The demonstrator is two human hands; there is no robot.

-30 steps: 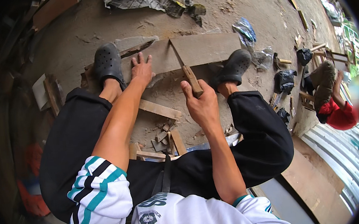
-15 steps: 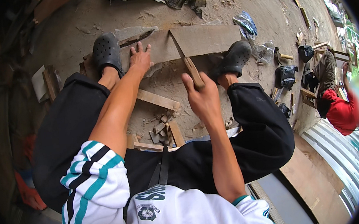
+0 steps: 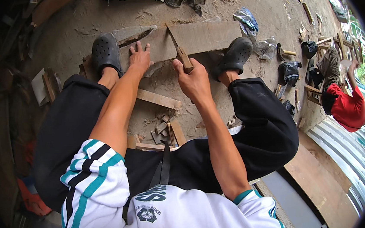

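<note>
A wide wooden board lies crosswise in front of me, with a foot in a dark clog on or against it near each end. My left hand presses on its left part, palm down and fingers spread. My right hand is closed around the wooden handle of a handsaw. The narrow saw blade stands across the board, its tip near the far edge, to the right of my left hand. A cut line along the blade is too fine to make out.
Under my legs lie a loose wood strip and several small offcuts. Crumpled plastic lies beyond my right foot. Farther right are a hammer, black bags and a person in a red shirt, seated low.
My right hand has pushed the saw forward and slightly left, so its handle is closer to the board. My left hand stays on the board. The whole view has shifted a little.
</note>
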